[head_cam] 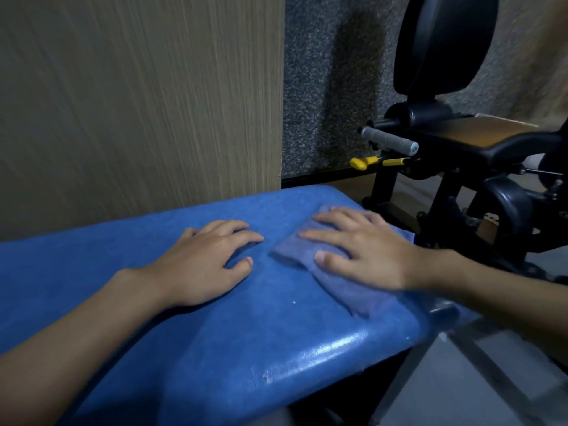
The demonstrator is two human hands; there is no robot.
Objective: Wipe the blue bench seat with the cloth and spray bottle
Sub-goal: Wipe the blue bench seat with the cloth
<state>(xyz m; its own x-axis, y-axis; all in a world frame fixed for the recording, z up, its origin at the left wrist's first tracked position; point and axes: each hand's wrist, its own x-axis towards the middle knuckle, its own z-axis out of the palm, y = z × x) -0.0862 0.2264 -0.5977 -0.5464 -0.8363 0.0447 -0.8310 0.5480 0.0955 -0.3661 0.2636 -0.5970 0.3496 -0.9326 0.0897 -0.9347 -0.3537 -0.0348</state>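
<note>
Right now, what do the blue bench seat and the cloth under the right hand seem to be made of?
Bench seat: probably vinyl or faux leather over padding; smooth, faintly grained, with glossy highlights and a small scuff at its near edge. Cloth: soft fabric, perhaps microfibre; matte, bluish-purple, folded, with limp fuzzy edges, pressed flat by the right hand.

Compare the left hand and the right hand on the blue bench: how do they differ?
The right hand presses on the cloth; the left hand rests on the bare bench seat. The right hand lies near the seat's end, the left hand further in. Both lie palm down.
</note>
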